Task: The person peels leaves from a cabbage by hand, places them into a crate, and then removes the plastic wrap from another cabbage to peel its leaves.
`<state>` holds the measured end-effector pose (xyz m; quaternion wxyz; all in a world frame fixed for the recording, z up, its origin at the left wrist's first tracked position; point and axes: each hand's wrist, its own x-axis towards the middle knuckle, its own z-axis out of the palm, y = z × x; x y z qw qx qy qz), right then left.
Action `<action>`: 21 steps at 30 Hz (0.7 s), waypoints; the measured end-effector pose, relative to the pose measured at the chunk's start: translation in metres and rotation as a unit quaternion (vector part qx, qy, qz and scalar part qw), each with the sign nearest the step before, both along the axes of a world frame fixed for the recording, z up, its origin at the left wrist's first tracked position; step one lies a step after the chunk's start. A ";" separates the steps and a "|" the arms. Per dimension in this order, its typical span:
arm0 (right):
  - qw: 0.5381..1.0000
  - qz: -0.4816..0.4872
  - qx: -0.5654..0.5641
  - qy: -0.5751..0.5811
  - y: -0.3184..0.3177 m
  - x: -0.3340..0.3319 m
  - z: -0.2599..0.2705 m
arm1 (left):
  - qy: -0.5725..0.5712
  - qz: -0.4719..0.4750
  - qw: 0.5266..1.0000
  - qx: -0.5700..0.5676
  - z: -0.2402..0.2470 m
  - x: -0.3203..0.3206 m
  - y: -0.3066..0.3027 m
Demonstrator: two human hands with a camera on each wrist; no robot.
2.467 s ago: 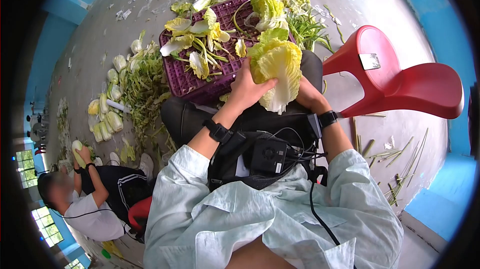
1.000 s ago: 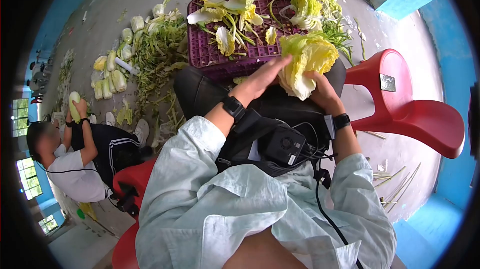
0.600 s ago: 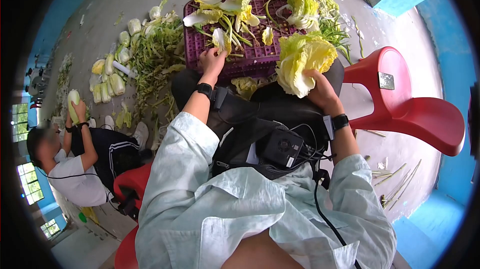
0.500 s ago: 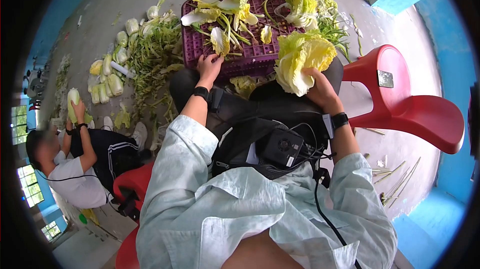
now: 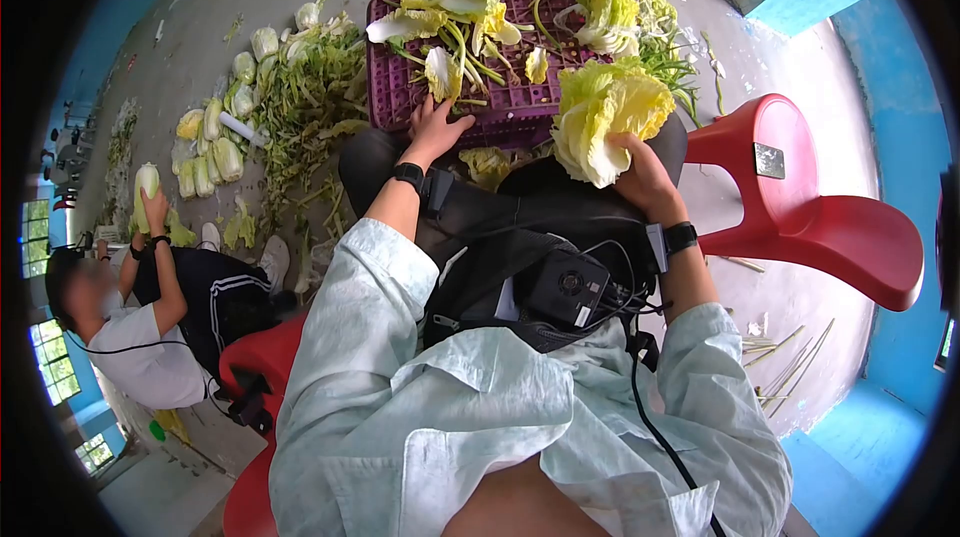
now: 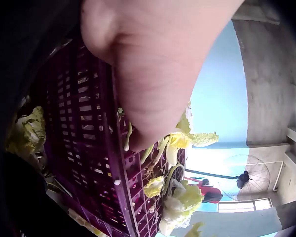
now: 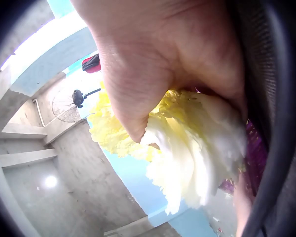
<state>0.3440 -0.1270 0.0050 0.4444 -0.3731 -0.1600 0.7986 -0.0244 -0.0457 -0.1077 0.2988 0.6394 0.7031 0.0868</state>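
Observation:
A purple crate point(image 5: 510, 122) lies upside down or flat-topped before the lap, with loose yellow leaves point(image 5: 443, 74) and stems on it. At its near left edge rests my left hand point(image 5: 430, 132), thumb spread away and fingertips by a leaf; the left wrist view shows this hand point(image 6: 148, 74) over the crate's rim point(image 6: 116, 148), its fingertips partly hidden. My right hand point(image 5: 648, 177) grips a leafy yellow-green cabbage point(image 5: 605, 122) above the right thigh. In the right wrist view the thumb of that hand point(image 7: 163, 59) presses on the cabbage's pale leaves point(image 7: 187, 148).
Another leafy head point(image 5: 607, 12) lies on the crate's right side. Cabbages point(image 5: 213, 162) and a heap of greens point(image 5: 310, 122) lie on the floor to the left. A red chair point(image 5: 800, 202) stands right; a seated person point(image 5: 150, 347) holds a cabbage at left.
My left hand has left the cabbage and moved left to the crate's edge, where its thumb has since spread out. My right hand has kept the cabbage nearly in place.

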 end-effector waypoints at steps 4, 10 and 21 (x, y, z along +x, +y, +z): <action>1.000 0.002 0.000 -0.005 0.000 0.000 -0.001 | -0.027 -0.017 0.999 0.006 0.002 -0.001 0.002; 1.000 0.010 0.006 0.006 0.001 0.003 -0.007 | -0.125 0.038 0.982 0.133 -0.001 -0.002 0.005; 1.000 0.017 0.015 0.021 0.001 0.005 -0.010 | -0.364 0.371 0.803 0.292 0.015 -0.009 0.002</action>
